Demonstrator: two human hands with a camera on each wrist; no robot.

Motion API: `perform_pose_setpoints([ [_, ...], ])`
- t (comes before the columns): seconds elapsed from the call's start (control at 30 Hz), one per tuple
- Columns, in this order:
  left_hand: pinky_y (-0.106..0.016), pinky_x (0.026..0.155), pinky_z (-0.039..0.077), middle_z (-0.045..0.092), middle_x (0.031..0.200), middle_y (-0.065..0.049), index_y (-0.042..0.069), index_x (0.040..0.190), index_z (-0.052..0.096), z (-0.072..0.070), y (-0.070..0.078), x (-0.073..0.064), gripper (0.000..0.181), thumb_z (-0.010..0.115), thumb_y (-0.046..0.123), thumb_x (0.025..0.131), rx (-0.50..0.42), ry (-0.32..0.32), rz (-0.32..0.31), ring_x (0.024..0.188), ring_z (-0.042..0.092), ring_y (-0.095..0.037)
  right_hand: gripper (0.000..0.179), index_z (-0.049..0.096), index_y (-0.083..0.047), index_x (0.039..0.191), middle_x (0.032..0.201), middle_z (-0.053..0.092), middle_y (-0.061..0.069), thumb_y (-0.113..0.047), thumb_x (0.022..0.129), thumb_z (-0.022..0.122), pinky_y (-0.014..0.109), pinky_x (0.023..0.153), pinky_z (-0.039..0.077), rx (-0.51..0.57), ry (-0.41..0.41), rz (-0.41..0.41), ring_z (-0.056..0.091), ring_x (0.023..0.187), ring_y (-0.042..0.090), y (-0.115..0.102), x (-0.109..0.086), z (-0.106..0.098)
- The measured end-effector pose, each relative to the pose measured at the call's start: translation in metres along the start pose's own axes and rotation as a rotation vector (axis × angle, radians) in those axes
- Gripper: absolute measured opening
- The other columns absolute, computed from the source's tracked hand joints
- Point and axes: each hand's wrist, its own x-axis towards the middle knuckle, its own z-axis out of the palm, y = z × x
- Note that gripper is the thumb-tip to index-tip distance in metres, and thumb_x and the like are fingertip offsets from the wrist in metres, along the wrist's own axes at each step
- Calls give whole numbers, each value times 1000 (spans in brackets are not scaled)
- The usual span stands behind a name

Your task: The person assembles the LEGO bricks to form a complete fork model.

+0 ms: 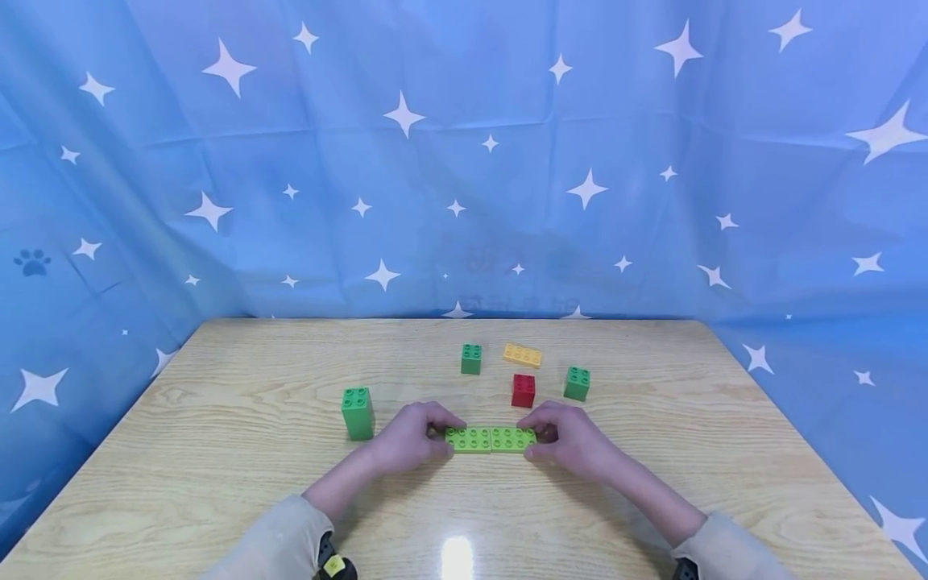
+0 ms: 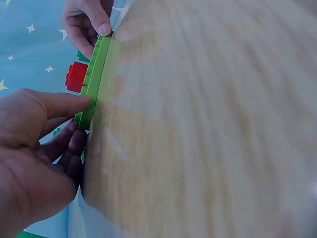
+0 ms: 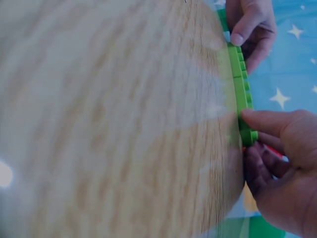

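Two flat light-green toy bricks lie end to end on the wooden table, a thin seam between them. My left hand [image 1: 411, 437] pinches the outer end of the left light-green brick [image 1: 471, 440], thumb at the near edge and fingers at the far edge. At the opposite end, my right hand [image 1: 568, 439] grips the right light-green brick [image 1: 510, 440] the same way. In the left wrist view, the bricks' low side and top studs show beside the thumb. A red brick [image 1: 524, 391] stands just behind the right brick.
A tall green brick [image 1: 358, 414] stands left of my left hand. Farther back are a dark green brick [image 1: 471, 359], a flat yellow brick [image 1: 523, 355] and another green brick [image 1: 577, 383]. A blue star-patterned curtain [image 1: 464, 161] hangs behind the table [image 1: 254, 435].
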Motion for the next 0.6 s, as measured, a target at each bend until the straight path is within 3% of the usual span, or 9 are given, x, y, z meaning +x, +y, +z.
perform_pose_setpoints([
  [0.6, -27, 75, 52, 70, 104, -1, 4, 117, 76, -1, -2, 0, 34, 79, -2, 83, -23, 14, -13, 88, 59, -14, 34, 75, -7, 117, 99, 63, -2, -4, 84, 82, 26, 68, 49, -2, -16, -2, 54, 83, 18, 2, 3, 0],
])
